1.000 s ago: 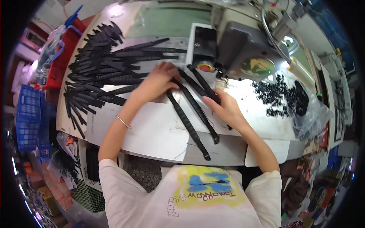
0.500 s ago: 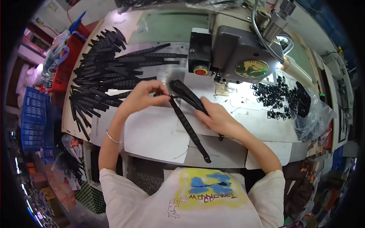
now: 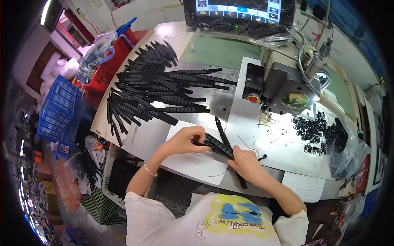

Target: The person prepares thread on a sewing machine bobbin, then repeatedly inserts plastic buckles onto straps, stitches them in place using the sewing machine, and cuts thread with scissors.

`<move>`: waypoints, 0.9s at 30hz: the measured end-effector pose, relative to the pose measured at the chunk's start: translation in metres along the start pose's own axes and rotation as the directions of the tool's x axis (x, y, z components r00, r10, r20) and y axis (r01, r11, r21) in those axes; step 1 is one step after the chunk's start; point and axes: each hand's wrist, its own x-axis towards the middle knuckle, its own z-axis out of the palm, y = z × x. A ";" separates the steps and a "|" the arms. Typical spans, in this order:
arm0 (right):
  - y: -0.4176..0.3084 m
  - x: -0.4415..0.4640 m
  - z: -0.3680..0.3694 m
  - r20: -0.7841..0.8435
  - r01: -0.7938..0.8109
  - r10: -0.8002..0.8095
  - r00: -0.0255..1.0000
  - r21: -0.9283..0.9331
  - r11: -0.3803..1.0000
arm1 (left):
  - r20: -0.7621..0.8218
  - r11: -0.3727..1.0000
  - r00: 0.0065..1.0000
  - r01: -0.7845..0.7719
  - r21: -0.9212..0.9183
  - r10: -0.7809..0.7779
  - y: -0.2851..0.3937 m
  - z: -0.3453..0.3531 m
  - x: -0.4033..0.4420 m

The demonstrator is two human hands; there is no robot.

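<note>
My right hand (image 3: pixel 247 165) is closed around a bundle of black ribbed straps (image 3: pixel 218 145) above the front of the worktable. At the bundle's other end, my left hand (image 3: pixel 185 140) curls its thumb and fingers about the strap ends; its fingertips are partly hidden. A single black strap (image 3: pixel 221 130) runs beneath my right hand, with its lower end (image 3: pixel 242 182) near the table's front edge. Left of my hands lies a large fanned pile of black straps (image 3: pixel 150 88). Under the bundle are white sheets (image 3: pixel 193 164).
A sewing machine (image 3: pixel 285 82) with a red button (image 3: pixel 253 99) stands at the right. Beyond it lie many small black buckles (image 3: pixel 310 131) and a clear plastic bag (image 3: pixel 349 156). A screen (image 3: pixel 238 12) is at the back. Red (image 3: pixel 100 67) and blue baskets (image 3: pixel 57 106) stand left.
The view has shifted, bringing the screen into sight. Both hands have moved nearer the table's front edge. The bundle now spans between them, and the single strap lies under my right hand.
</note>
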 end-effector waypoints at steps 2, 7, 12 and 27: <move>0.007 -0.008 -0.009 0.036 -0.009 0.007 0.999 0.075 0.997 | -0.098 0.989 0.995 0.007 -0.146 -0.022 -0.017 -0.016 -0.009; 0.017 -0.093 -0.063 0.137 -0.216 0.169 0.976 0.507 0.835 | -0.580 0.970 0.815 0.147 0.194 -0.007 -0.051 -0.040 0.010; 0.047 -0.244 -0.082 0.446 -0.462 0.178 0.877 0.682 0.567 | -0.309 0.845 0.935 0.019 0.535 0.174 -0.065 -0.039 0.047; 0.059 -0.146 -0.040 -0.374 -0.053 0.262 0.890 0.484 0.873 | -0.224 0.934 0.965 -0.050 0.354 0.137 -0.043 -0.018 0.046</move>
